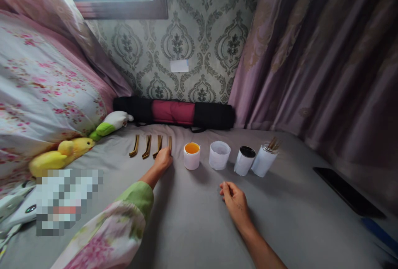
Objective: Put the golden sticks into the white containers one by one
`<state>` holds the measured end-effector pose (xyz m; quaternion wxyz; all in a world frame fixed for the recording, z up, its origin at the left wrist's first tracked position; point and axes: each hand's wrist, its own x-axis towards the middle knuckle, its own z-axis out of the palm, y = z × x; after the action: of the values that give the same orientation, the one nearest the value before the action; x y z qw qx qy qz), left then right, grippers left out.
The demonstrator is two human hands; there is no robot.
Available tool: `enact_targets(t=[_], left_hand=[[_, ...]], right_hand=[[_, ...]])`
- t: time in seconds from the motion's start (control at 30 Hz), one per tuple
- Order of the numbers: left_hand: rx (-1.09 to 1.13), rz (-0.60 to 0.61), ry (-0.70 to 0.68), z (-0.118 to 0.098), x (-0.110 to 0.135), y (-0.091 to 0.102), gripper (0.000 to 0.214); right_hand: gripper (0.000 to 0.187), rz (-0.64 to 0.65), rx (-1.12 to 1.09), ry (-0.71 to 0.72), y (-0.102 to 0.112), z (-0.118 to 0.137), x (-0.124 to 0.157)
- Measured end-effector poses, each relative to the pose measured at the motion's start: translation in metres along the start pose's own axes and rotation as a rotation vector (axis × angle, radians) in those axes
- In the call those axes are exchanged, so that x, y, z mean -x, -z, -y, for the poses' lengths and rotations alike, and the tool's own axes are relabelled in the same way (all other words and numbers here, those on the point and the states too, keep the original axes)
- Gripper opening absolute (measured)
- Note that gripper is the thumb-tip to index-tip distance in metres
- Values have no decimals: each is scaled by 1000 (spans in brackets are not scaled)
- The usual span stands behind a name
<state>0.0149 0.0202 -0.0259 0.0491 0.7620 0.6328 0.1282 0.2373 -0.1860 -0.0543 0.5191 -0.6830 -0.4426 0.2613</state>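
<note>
My left hand [163,159] reaches forward with its fingers closed over the lower end of a thin bundle of brown bent straws [170,141], the rightmost in a row. Three similar bundles lie to its left: one [159,142] right beside the hand, one [147,146] further off and one [134,146] at the row's end. Above the sheet, my right hand [234,200] is loosely curled, thumb against the fingers, and nothing shows in it. Beyond it stand a white cup with an orange inside [192,161], a whitish cup [219,160] and a white-wrapped can with a dark inside [244,165].
A white-wrapped jar [263,164] holds brown sticks at the right end of the cups. On the grey sheet [192,219] lie plush toys [59,159] at left and a dark phone-like slab [348,192] at right. A black and red long bag [172,112] lies against the wall.
</note>
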Motion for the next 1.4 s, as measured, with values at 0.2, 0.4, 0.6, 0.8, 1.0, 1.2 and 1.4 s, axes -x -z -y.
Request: enact_targets(t=[0.2,0.4,0.6,0.8,1.0,1.2,1.4], left_hand=[[11,4,3,0,0,2,26],[25,12,9,0,-1,3,26],[34,13,27,1,-1,4,23],[43,15,36,1,-1,4,23],[50,14,56,0,0,5,20],[58,14,56,0,0,6,19],[65,20,71,2,-3,3,21]], right_hand=[[37,-3,6,2,0,-1,0],[40,-11,-16,-7,0,-1,-1],[44,-4,-13,-10,0,0,-1],[41,-4,-2,-10,1,0,-1],[42,-7,-23,-10,1,1,-1],[42,-3,-14,-14,1,0,-1],[43,-4,-22,1,1,1,0]])
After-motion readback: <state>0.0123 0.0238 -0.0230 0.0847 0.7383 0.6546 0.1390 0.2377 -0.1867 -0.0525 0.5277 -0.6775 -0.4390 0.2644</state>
